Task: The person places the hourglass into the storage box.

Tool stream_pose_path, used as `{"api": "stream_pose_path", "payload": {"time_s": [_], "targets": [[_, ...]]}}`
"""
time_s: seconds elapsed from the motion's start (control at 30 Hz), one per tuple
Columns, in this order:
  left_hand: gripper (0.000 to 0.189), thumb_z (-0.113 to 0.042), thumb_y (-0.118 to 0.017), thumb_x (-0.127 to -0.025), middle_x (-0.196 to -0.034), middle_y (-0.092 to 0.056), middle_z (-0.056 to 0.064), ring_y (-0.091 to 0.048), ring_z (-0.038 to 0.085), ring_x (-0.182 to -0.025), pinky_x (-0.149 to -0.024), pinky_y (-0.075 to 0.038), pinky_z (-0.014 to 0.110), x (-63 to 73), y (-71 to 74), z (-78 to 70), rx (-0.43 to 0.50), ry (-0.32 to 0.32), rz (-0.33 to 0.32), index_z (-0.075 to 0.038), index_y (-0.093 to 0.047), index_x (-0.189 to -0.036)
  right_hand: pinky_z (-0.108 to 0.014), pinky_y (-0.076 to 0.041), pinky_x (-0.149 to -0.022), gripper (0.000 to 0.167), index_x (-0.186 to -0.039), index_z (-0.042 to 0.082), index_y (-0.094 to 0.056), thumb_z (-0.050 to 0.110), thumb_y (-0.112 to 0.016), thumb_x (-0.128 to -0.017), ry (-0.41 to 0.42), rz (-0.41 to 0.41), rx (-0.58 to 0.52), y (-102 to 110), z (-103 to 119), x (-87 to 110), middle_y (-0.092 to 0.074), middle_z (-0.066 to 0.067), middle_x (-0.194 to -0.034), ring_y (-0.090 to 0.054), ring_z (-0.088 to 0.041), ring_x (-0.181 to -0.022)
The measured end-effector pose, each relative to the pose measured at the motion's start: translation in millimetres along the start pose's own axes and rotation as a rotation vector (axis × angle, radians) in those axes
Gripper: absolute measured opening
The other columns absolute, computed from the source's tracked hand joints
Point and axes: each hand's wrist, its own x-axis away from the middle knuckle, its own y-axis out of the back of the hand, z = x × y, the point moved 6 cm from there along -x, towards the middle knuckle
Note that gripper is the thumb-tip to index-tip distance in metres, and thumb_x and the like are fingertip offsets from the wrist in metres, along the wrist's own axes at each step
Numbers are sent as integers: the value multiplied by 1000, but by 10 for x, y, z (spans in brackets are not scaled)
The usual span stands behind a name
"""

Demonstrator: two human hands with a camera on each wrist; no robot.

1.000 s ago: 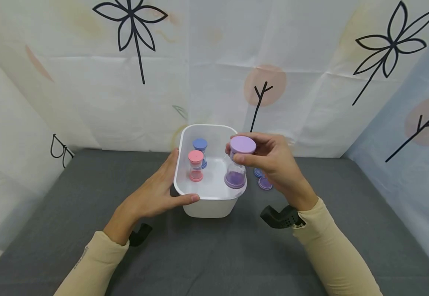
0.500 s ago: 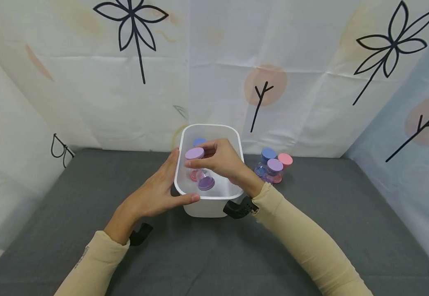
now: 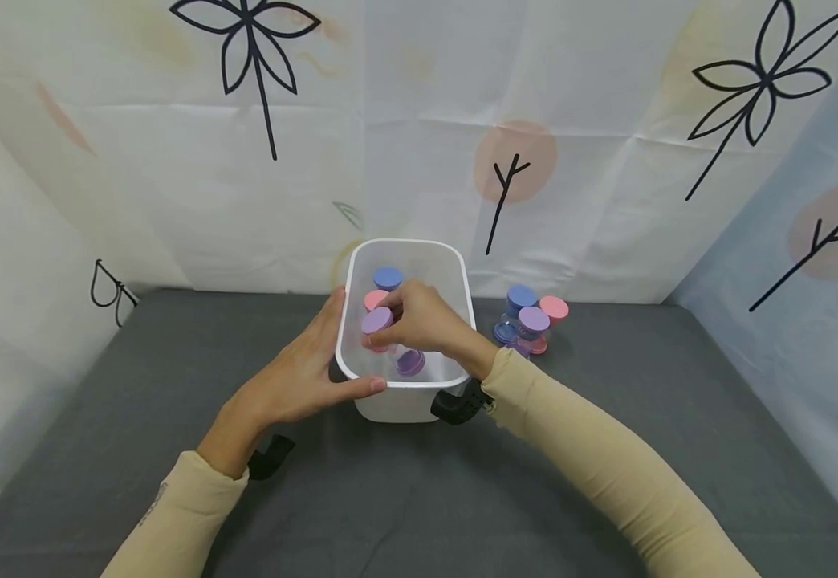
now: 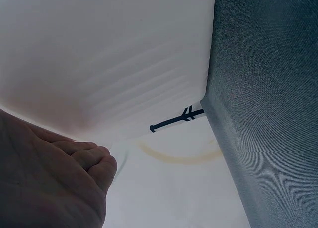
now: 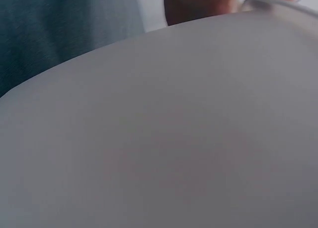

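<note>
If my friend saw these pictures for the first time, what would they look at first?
Probably the white tub in the middle, where the right hand holds a tilted purple hourglass and the left hand touches its side. Next, the bright cluster of blue, pink and purple hourglasses just right of it. Behind, big black flowers are drawn on the pale backdrop.
</note>
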Motion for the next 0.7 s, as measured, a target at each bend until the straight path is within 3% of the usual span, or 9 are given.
{"api": "stream_pose_path", "payload": {"time_s": [0.5, 0.7], "targets": [[121, -64, -71, -85, -169, 8, -2, -8, 25, -154, -115, -25, 61, 1, -4, 15, 11, 16, 10, -21, 12, -163, -23, -49, -65, 32, -101, 4, -79, 21, -91, -77, 24, 28, 203, -53, 28, -23, -72, 1, -81, -62, -14, -78], [120, -62, -72, -86, -169, 8, -1, -6, 25, -155, -116, -24, 61, 1, -3, 6, 19, 9, 10, -21, 11, -163, -24, -49, -64, 34, -100, 4, -79, 24, -92, -76, -14, 11, 269, -62, 19, -21, -70, 1, -81, -62, -15, -79]]}}
